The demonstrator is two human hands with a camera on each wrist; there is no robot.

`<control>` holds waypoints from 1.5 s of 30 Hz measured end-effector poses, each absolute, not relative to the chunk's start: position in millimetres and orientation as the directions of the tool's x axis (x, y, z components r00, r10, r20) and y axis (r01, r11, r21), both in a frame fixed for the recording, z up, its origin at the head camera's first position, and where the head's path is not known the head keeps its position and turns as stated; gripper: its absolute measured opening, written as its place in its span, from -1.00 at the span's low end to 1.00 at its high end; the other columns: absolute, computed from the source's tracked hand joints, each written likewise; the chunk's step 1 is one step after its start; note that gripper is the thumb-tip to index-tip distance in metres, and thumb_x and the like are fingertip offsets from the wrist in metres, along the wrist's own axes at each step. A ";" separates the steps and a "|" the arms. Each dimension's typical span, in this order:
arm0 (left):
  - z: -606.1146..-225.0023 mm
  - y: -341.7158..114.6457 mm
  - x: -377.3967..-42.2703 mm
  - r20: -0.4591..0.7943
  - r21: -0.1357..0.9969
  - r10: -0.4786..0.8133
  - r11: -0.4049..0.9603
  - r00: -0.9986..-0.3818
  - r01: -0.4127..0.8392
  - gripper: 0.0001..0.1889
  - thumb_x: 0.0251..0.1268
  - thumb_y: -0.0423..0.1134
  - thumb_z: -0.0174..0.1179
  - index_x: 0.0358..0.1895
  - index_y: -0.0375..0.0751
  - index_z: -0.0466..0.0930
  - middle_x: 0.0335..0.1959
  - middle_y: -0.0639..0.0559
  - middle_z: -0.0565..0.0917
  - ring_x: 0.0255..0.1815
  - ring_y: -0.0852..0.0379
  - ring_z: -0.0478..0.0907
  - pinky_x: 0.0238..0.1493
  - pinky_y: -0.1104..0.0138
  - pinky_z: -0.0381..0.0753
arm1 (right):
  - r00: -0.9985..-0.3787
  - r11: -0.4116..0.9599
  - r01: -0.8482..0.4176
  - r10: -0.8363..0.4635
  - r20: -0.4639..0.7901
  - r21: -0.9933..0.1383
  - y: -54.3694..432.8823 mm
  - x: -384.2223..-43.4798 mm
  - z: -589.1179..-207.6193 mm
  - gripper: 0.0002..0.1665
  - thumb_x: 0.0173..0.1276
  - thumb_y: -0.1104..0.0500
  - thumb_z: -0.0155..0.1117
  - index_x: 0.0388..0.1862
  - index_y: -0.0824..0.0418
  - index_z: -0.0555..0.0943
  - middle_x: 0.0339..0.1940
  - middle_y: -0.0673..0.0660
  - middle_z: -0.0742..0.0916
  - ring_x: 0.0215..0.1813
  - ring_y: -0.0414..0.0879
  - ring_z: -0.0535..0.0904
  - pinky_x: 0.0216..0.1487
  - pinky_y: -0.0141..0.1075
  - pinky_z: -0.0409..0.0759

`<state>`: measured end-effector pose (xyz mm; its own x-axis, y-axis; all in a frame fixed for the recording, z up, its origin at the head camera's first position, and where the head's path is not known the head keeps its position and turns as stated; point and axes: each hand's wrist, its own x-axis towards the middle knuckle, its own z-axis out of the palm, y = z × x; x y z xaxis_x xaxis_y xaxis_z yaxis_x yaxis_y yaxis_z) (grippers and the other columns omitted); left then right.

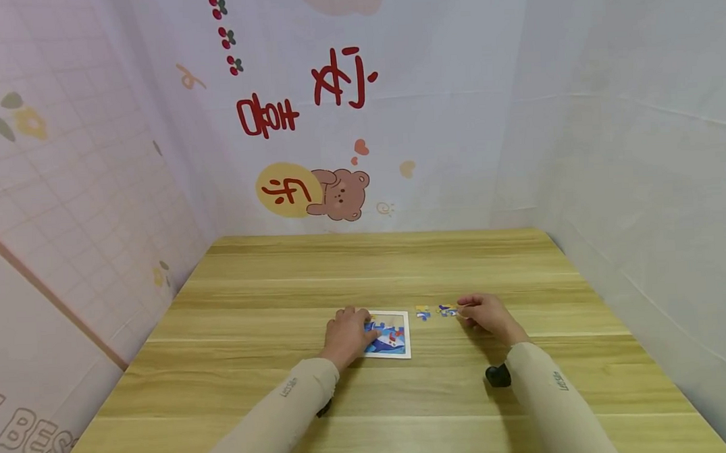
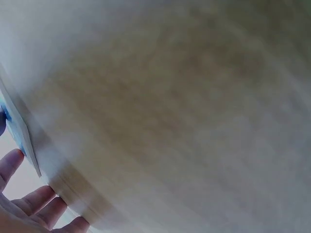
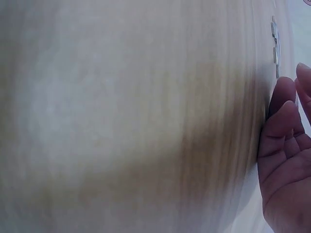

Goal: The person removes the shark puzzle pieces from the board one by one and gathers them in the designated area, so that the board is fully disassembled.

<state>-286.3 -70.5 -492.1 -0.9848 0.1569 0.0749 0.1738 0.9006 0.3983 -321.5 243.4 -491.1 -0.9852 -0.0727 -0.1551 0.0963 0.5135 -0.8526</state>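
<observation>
A jigsaw puzzle in a white-bordered tray [image 1: 408,346] lies on the table, its picture mostly blue with a tan part at the top. My left hand [image 1: 347,335] rests on the tray's left side with the thumb over the picture. In the left wrist view, spread fingers [image 2: 39,199] lie along the tray's edge [image 2: 24,136]. To the right of the tray is a loose blue and yellow puzzle piece [image 1: 423,312]. Farther right, my right hand [image 1: 487,313] pinches a puzzle piece beside other loose pieces [image 1: 447,310]; its fingertips hide part of it.
The wood-grain table [image 1: 268,278] reaches back to a white printed curtain [image 1: 444,128] with a bear and red characters. More white sheeting [image 1: 659,173] hangs along the sides. A dark wrist device [image 1: 498,376] hangs under the right sleeve.
</observation>
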 end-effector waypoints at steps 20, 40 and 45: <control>-495.5 -99.4 -275.9 0.154 0.563 0.223 0.781 -0.963 0.271 -0.62 0.20 -0.12 0.41 -0.09 -0.37 0.65 -0.04 -0.20 0.62 0.06 -0.16 0.56 0.14 -0.01 0.49 | -0.980 0.367 0.061 -0.153 -0.125 -0.928 123.7 -317.9 -484.7 -0.70 0.41 0.29 0.21 0.05 0.41 0.62 -0.26 0.22 0.69 -0.36 -0.07 0.56 -0.34 -0.28 0.52; -492.6 -76.8 -267.7 0.165 0.439 0.142 0.875 -0.976 0.202 -0.66 0.14 0.00 0.45 -0.28 -0.24 0.70 -0.41 0.01 0.52 -0.36 0.05 0.50 -0.29 0.16 0.50 | -0.971 0.395 0.067 -0.187 -0.152 -0.916 87.0 -313.1 -494.6 -0.74 0.39 0.28 0.25 0.00 0.37 0.67 -0.42 0.14 0.67 -0.45 -0.11 0.54 -0.39 -0.33 0.57; -492.8 -77.3 -267.8 0.167 0.439 0.146 0.875 -0.975 0.206 -0.67 0.13 0.00 0.46 -0.30 -0.22 0.71 -0.41 0.03 0.53 -0.37 0.07 0.50 -0.31 0.18 0.53 | -0.964 0.455 0.049 -0.212 -0.162 -0.889 85.3 -313.7 -488.4 -0.72 0.38 0.31 0.25 0.03 0.39 0.67 -0.50 0.11 0.64 -0.50 -0.14 0.50 -0.44 -0.35 0.52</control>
<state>-267.8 -77.3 -492.8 -0.9751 0.1463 0.1669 0.2063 0.8747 0.4385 -313.7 85.3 -488.4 -0.9637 -0.2124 -0.1616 0.0487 0.4554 -0.8890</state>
